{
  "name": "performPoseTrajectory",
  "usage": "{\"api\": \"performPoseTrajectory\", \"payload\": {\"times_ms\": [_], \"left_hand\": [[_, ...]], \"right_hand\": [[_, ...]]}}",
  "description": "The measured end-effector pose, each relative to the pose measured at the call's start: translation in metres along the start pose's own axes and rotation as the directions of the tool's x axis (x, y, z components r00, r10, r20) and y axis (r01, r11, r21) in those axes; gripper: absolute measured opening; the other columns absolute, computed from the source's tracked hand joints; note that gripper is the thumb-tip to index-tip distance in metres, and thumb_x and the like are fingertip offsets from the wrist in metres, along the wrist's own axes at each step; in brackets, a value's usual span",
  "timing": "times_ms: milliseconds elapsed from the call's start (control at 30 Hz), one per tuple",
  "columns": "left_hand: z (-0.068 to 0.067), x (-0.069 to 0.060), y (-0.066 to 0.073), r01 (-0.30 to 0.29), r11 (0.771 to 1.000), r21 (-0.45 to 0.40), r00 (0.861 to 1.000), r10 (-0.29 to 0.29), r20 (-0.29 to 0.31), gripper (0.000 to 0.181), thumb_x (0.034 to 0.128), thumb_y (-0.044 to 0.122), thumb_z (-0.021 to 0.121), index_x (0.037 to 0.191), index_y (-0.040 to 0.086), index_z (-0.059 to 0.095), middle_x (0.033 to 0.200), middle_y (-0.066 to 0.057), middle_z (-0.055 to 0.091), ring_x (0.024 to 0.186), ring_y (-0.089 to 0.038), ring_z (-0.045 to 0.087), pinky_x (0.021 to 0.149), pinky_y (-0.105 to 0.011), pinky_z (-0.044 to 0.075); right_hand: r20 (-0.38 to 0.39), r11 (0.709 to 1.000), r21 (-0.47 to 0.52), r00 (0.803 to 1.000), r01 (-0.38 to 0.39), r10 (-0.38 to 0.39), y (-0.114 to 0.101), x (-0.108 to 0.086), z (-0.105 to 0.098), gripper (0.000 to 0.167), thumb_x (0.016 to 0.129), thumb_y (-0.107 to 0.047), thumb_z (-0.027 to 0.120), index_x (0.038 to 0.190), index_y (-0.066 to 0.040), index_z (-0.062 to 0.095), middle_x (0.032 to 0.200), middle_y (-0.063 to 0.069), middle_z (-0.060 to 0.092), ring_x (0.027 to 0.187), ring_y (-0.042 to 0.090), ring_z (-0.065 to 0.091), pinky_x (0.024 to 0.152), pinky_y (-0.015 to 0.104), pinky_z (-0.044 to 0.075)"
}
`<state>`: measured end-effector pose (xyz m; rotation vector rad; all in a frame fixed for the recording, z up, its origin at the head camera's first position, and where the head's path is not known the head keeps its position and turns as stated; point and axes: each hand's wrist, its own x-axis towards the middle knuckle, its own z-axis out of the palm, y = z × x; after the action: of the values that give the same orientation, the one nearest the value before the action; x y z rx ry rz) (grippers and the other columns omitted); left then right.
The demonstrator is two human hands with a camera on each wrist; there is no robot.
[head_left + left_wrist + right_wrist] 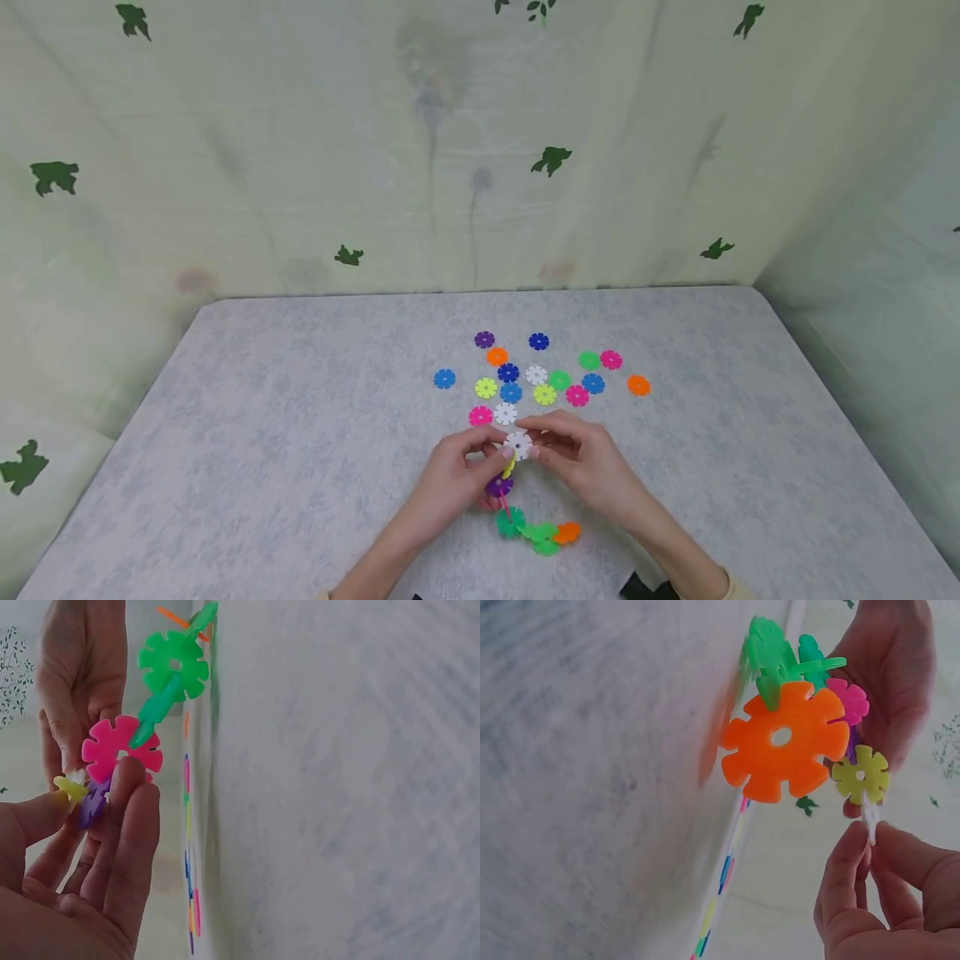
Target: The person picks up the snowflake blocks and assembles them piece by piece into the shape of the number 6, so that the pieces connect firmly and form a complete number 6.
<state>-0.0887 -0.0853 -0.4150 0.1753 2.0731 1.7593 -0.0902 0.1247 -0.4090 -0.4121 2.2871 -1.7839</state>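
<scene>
A chain of notched plastic discs hangs between the hands. Its upper end is a white disc (518, 446), pinched by the right hand (592, 462) between thumb and fingers. The left hand (461, 471) grips the yellow disc (861, 774), whose edge meets the white one. Below the yellow come a purple disc (94, 804) and a pink disc (109, 742), close to the left fingers. Several green discs (174, 666) follow, linked edge to edge. An orange disc (810, 750) forms the far end, low over the table in the head view.
Loose flat discs lie beyond the hands, among them a white disc (506, 414), a pink disc (481, 416), a light-blue disc (445, 379) and an orange disc (639, 385). The grey table (300, 433) meets a patterned curtain (450, 208) at its back edge.
</scene>
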Motion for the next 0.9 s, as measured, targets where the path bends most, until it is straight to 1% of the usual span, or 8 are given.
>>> {"api": "performPoseTrajectory", "payload": {"times_ms": [133,233,367,467,600,733,833,900], "left_hand": [[0.000,0.001,-0.003,-0.034,0.995,0.091,0.999,0.038,-0.034,0.016,0.0940,0.026,0.068,0.102,0.013,0.071,0.089,-0.005,0.063,0.064,-0.020,0.062,0.059,-0.033,0.056],[-0.001,0.004,-0.004,-0.043,0.989,0.139,0.995,0.055,-0.082,0.014,0.0926,0.023,0.069,0.100,0.012,0.072,0.090,-0.002,0.065,0.070,-0.018,0.060,0.059,-0.028,0.052],[-0.002,0.004,-0.004,-0.029,0.996,0.089,0.988,0.043,-0.151,0.015,0.0900,0.016,0.071,0.101,0.006,0.072,0.092,-0.004,0.064,0.072,-0.019,0.060,0.059,-0.025,0.050],[-0.002,0.003,-0.003,-0.027,0.998,0.056,0.983,0.036,-0.178,0.016,0.0891,0.013,0.071,0.103,0.005,0.072,0.093,-0.006,0.063,0.071,-0.019,0.059,0.058,-0.023,0.048],[-0.003,0.003,-0.002,-0.026,0.999,0.022,0.984,0.029,-0.174,0.018,0.0887,0.010,0.071,0.106,0.006,0.071,0.094,-0.007,0.063,0.069,-0.018,0.056,0.055,-0.022,0.045],[-0.005,0.003,-0.002,-0.015,1.000,0.001,0.989,0.015,-0.147,0.022,0.0895,0.009,0.069,0.112,0.008,0.071,0.097,-0.009,0.062,0.068,-0.018,0.054,0.055,-0.022,0.045],[-0.006,0.002,-0.002,-0.005,1.000,0.004,0.993,0.006,-0.119,0.027,0.0896,0.007,0.067,0.116,0.010,0.070,0.099,-0.009,0.060,0.064,-0.019,0.051,0.054,-0.023,0.045],[-0.006,0.002,-0.003,-0.005,1.000,0.013,0.994,0.006,-0.105,0.030,0.0890,0.005,0.066,0.118,0.011,0.070,0.100,-0.009,0.060,0.062,-0.018,0.049,0.054,-0.023,0.045]], "right_hand": [[-0.011,1.000,-0.014,1.000,-0.026,0.026,0.002,0.000,-0.004,0.031,0.092,-0.008,0.069,0.124,-0.010,0.067,0.116,0.008,0.066,0.104,0.023,0.062,0.086,0.026,0.053],[-0.024,0.997,-0.060,0.999,-0.049,0.048,0.005,0.003,-0.013,0.029,0.093,-0.012,0.069,0.122,-0.008,0.067,0.118,0.010,0.066,0.105,0.022,0.063,0.086,0.027,0.053],[-0.033,0.985,-0.157,0.997,-0.068,0.064,0.012,0.009,-0.033,0.026,0.094,-0.013,0.068,0.120,-0.007,0.068,0.115,0.008,0.068,0.102,0.019,0.064,0.085,0.027,0.053],[-0.016,0.969,-0.240,0.999,-0.054,0.052,0.020,0.014,-0.053,0.026,0.094,-0.012,0.067,0.119,-0.005,0.068,0.114,0.007,0.069,0.100,0.018,0.064,0.085,0.028,0.053],[0.045,0.939,-0.342,0.998,-0.025,0.043,0.028,0.022,-0.081,0.025,0.095,-0.011,0.066,0.119,-0.005,0.067,0.114,0.006,0.068,0.100,0.020,0.062,0.087,0.035,0.053],[0.087,0.904,-0.427,0.996,0.007,0.033,0.034,0.033,-0.102,0.026,0.094,-0.008,0.065,0.120,-0.002,0.066,0.115,0.008,0.067,0.101,0.024,0.062,0.089,0.043,0.051],[0.096,0.878,-0.477,0.995,0.017,0.033,0.036,0.041,-0.112,0.028,0.094,-0.006,0.065,0.121,0.000,0.065,0.117,0.011,0.066,0.102,0.026,0.061,0.089,0.043,0.051],[0.105,0.868,-0.496,0.994,0.014,0.044,0.037,0.046,-0.116,0.029,0.094,-0.006,0.065,0.121,0.000,0.065,0.116,0.011,0.066,0.101,0.027,0.060,0.086,0.041,0.052]]}}
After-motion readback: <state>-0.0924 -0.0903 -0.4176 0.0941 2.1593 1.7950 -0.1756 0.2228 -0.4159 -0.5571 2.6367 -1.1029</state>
